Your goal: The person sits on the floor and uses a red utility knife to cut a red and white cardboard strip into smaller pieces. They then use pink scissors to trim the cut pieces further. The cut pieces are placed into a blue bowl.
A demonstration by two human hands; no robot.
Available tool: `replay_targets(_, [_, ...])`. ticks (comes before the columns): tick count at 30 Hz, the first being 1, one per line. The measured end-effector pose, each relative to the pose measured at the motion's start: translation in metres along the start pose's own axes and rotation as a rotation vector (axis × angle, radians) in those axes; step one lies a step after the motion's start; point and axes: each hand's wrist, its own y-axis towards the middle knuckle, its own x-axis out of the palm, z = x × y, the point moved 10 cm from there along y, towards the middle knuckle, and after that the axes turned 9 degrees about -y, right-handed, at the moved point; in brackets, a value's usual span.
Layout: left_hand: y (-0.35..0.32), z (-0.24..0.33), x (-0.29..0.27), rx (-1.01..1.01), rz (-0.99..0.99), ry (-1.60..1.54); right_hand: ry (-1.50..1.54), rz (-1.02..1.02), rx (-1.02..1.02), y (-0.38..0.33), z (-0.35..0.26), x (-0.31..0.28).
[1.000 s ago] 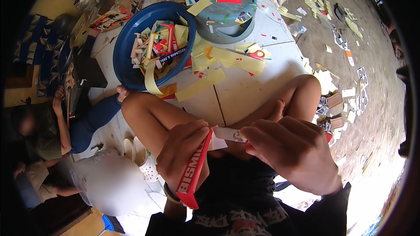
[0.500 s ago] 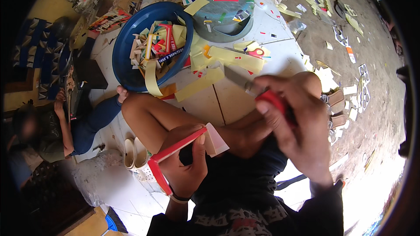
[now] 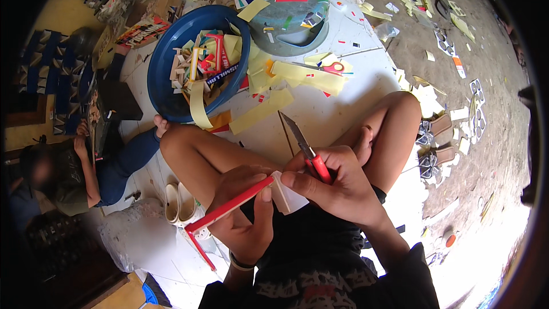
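Note:
My left hand is closed around a bent, letter-like wooden piece covered in red, its long arm slanting up toward my right hand. At its upper end a pale flap sticks out over my lap. My right hand grips a knife with a red handle, the blade pointing up and away to the left. The thumb and forefinger of that hand are pressed at the flap's top edge, close to my left fingertips. The blade stands clear of the piece.
Ahead, a blue basin holds many small letter pieces. Beside it an upturned greenish tub carries red and blue strips. Scissors lie among yellow offcuts. Another person sits at left; white shoes stand by my left leg.
My right hand has come down and left with the knife, now touching the flap. The blade has turned more upright. My left hand has tilted the red piece slightly.

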Motion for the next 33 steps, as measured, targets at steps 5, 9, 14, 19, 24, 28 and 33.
replay_targets(5, [-0.003,-0.003,0.004,0.019,-0.001,-0.043,-0.029,0.055,-0.032,0.002,-0.001,-0.002])
replay_targets(9, [-0.004,-0.006,0.005,0.001,0.002,-0.126,0.041,0.009,0.103,0.001,0.01,0.0])
replay_targets(14, [-0.003,-0.008,0.006,0.002,-0.004,-0.174,0.117,-0.008,0.18,0.001,0.015,0.003])
replay_targets(19, [-0.004,-0.008,0.003,0.015,-0.003,-0.147,0.224,-0.022,0.236,-0.001,0.019,0.006])
replay_targets(24, [0.001,0.003,0.002,0.187,-0.017,-0.011,0.238,-0.042,0.222,0.0,0.017,0.01])
replay_targets(28, [0.003,0.006,0.001,0.216,0.003,0.041,0.213,-0.002,0.217,0.003,0.017,0.011])
replay_targets(33, [0.006,0.009,0.0,0.244,0.005,0.04,0.22,-0.055,0.252,-0.001,0.019,0.013])
